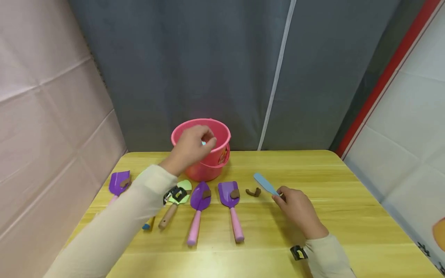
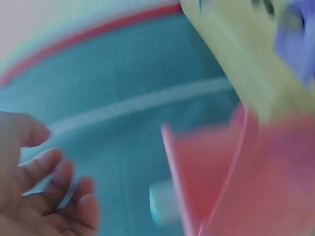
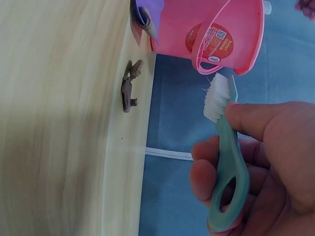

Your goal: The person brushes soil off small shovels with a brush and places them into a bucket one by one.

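My right hand (image 1: 299, 212) holds a blue-green brush (image 3: 231, 162) by its handle, thumb close to the white bristles (image 3: 216, 97). In the head view the flat brush points up and left, toward small brown lumps (image 1: 253, 192) on the table. Over the pink bucket (image 1: 205, 170) hangs my left hand (image 1: 192, 146), fingers loosely curved, holding nothing that I can see. A pale white-and-teal object (image 2: 165, 202) shows at the bucket's rim in the left wrist view; its kind cannot be made out.
In a row lie a purple shovel (image 1: 227, 193), a purple pointed trowel (image 1: 199, 199) and a green-headed tool (image 1: 168, 216), with brown pieces on them. Another purple shovel (image 1: 118, 183) lies at the left, partly behind the sleeve. A grey curtain (image 1: 208, 69) hangs behind the table (image 1: 271, 251).
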The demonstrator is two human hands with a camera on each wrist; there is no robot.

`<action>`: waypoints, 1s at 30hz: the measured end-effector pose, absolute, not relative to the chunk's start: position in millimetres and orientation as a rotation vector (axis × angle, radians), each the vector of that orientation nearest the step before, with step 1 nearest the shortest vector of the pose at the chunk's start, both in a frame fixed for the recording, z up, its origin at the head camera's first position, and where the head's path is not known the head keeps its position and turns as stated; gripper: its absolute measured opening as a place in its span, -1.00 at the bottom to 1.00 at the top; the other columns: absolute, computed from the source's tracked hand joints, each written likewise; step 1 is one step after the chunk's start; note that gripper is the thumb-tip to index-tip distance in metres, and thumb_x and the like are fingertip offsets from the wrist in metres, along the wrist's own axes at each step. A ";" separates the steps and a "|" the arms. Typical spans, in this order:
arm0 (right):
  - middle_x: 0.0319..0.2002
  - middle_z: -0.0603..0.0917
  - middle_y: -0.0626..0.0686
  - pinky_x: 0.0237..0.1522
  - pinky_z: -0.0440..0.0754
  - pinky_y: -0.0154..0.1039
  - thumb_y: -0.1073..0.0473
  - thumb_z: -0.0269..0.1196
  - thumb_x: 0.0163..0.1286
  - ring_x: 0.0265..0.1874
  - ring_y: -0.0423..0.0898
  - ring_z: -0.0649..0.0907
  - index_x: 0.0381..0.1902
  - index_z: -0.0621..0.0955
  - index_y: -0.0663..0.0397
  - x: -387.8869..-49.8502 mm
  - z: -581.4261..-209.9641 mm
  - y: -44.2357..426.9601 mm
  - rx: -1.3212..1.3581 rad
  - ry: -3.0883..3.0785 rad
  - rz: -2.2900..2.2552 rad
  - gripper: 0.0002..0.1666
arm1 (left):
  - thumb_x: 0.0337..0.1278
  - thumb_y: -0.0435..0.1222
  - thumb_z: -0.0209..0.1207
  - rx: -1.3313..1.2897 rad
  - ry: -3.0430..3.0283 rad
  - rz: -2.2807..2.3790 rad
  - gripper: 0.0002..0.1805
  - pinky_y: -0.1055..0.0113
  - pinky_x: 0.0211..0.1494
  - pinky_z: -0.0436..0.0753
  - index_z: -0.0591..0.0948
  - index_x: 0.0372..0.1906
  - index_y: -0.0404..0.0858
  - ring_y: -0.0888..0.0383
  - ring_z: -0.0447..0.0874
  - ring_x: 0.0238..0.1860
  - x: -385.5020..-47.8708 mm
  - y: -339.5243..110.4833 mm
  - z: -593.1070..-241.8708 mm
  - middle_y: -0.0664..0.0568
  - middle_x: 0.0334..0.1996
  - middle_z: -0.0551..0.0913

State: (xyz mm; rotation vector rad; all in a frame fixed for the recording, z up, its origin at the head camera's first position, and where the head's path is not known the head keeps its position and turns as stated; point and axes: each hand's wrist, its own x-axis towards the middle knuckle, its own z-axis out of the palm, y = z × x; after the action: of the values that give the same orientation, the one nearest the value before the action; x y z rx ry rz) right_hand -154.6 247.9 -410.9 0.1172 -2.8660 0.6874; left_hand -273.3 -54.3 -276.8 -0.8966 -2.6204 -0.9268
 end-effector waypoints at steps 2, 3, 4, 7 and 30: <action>-0.69 0.35 -0.09 -0.65 0.21 -0.29 0.14 0.28 0.42 -0.73 -0.18 0.28 -0.25 0.62 0.16 -155.0 -409.8 247.9 0.114 -2.856 0.685 -0.83 | 0.22 -0.30 0.25 -1.005 -2.681 -0.916 -0.92 0.28 -0.30 0.58 0.61 -0.34 -0.22 0.13 0.52 -0.40 -251.3 -48.2 -291.5 0.07 -0.45 0.58; -0.70 0.35 -0.09 -0.65 0.21 -0.28 0.14 0.28 0.42 -0.73 -0.18 0.28 -0.25 0.62 0.16 -155.2 -409.1 247.6 0.113 -2.852 0.685 -0.83 | 0.21 -0.28 0.26 -1.052 -2.741 -0.899 -0.89 0.32 -0.34 0.56 0.60 -0.38 -0.19 0.17 0.50 -0.44 -241.2 -44.3 -301.4 0.11 -0.49 0.56; -0.70 0.35 -0.09 -0.66 0.21 -0.29 0.14 0.28 0.42 -0.73 -0.18 0.28 -0.25 0.62 0.15 -155.7 -408.3 247.3 0.112 -2.849 0.686 -0.83 | 0.20 -0.25 0.28 -1.090 -2.810 -0.890 -0.85 0.35 -0.41 0.52 0.58 -0.44 -0.16 0.21 0.47 -0.50 -232.8 -39.6 -313.0 0.15 -0.55 0.53; -0.70 0.35 -0.09 -0.67 0.21 -0.30 0.14 0.27 0.42 -0.73 -0.19 0.28 -0.25 0.62 0.15 -157.3 -407.1 247.0 0.120 -2.847 0.694 -0.84 | 0.18 -0.15 0.28 -1.120 -3.033 -0.839 -0.66 0.41 -0.58 0.36 0.47 -0.64 -0.09 0.28 0.33 -0.65 -212.3 -24.6 -351.1 0.22 -0.72 0.37; -0.71 0.36 -0.10 -0.68 0.20 -0.31 0.15 0.27 0.43 -0.75 -0.20 0.27 -0.24 0.62 0.17 -158.3 -409.0 248.4 0.141 -2.841 0.678 -0.83 | -0.01 -0.04 0.24 -0.676 -3.235 -0.805 -0.67 0.25 -0.44 0.44 0.53 -0.74 -0.06 0.15 0.44 -0.58 -184.8 5.4 -441.6 0.12 -0.67 0.49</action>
State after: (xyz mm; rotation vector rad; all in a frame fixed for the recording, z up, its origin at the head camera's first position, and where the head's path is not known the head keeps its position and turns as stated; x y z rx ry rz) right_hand -158.3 248.4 -409.0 0.1408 -2.8406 0.6785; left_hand -184.8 5.4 -441.6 -0.6763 -3.2353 -0.8055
